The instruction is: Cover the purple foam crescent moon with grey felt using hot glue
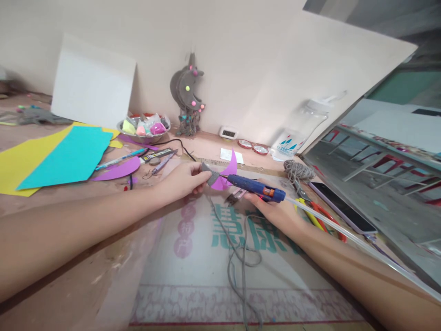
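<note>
Across the bench (79,280), a cyan sheet (70,158) lies well left of the glue gun (255,186), a plastic bottle (292,131) stands beyond and right of it, and a yarn ball (299,170) sits just right. The right hand (272,209) has its fingers wrapped around the glue gun. At its nozzle is the purple crescent (231,164), partly wound in grey yarn (214,175), its wound end pinched between the fingers of the left hand (184,181).

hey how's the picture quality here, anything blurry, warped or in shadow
Head view: wide-angle stretching toward the edges, with the far table leaning; bottle and moon ornament smeared; glue gun somewhat clearer; dark shadow beneath the left forearm; pale sheen along the clear rod.
</note>
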Available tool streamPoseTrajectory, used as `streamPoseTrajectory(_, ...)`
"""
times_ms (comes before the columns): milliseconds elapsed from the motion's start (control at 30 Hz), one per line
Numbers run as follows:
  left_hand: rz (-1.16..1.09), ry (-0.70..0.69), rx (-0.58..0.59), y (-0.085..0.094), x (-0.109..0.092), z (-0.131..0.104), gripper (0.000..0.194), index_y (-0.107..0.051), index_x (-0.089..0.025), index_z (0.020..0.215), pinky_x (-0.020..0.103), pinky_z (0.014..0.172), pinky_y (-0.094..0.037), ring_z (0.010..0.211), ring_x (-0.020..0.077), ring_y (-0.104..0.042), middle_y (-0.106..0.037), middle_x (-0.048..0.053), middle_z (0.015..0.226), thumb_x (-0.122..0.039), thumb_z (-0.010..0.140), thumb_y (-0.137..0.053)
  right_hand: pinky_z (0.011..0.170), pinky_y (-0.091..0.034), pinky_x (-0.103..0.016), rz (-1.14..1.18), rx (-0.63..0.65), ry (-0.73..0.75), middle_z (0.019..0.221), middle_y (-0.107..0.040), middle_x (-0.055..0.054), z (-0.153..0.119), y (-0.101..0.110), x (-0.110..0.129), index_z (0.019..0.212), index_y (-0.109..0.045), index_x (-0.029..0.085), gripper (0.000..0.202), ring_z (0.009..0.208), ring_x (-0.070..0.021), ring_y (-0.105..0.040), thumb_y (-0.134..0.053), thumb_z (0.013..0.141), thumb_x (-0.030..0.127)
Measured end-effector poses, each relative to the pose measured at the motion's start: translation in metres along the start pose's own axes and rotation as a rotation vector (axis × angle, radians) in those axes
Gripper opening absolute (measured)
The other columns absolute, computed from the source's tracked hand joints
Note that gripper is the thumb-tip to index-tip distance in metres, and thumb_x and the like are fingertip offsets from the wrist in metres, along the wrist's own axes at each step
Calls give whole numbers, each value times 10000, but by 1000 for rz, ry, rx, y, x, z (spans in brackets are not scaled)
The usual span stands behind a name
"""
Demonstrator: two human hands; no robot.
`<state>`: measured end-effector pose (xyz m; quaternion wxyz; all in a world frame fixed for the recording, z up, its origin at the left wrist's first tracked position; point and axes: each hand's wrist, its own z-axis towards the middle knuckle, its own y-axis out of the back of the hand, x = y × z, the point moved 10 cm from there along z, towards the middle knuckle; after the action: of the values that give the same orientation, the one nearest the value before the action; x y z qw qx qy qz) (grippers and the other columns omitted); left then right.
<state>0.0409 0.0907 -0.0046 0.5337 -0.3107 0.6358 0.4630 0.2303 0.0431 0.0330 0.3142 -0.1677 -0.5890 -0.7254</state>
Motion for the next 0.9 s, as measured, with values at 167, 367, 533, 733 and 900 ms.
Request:
streamPoseTrajectory(167, 19, 0, 1, 0, -3, -2, 177, -466, -179, 674, 177, 438, -350, 426, 56, -456, -500, -46, 517, -283, 812, -503, 564, -441, -245, 30, 3, 9, 638, -584, 39, 1, 0, 3, 756, -571, 231, 257, 613, -155, -555, -576, 782, 487)
streamPoseTrajectory(367, -16, -5, 9, -2, -6, -3, 198, -451, -182, 665, 179, 424, -328, 424, 57, -443, -492, -46, 516, -302, 810, -514, 659, -483, -284, 20, -45, 13, 752, -647, 2, 1, 5, 0, 803, -575, 232, 236, 719, -193, -604, -559, 806, 468)
streamPoseTrajectory(533, 16, -1, -5, 0, -7, -4, 216, -447, -180, 647, 182, 438, -345, 429, 59, -456, -490, -47, 510, -303, 817, -498, 640, -498, -297, -28, -61, -14, 708, -632, -19, 0, 12, -4, 758, -562, 229, 271, 690, -205, -605, -529, 808, 494)
streamPoseTrajectory(733, 61, -16, -40, 4, -14, -6, 238, -439, -171, 623, 182, 454, -358, 437, 55, -464, -500, -39, 516, -292, 822, -488, 594, -488, -292, -16, 3, 11, 659, -625, -18, 0, 6, 0, 685, -590, 209, 325, 638, -189, -580, -525, 794, 508)
streamPoseTrajectory(900, 71, -2, -43, 3, -14, -7, 236, -443, -172, 632, 180, 456, -366, 448, 59, -478, -507, -37, 521, -300, 825, -487, 590, -485, -287, -4, 11, 21, 657, -625, -16, 2, 4, 2, 681, -594, 211, 305, 632, -184, -575, -534, 797, 487)
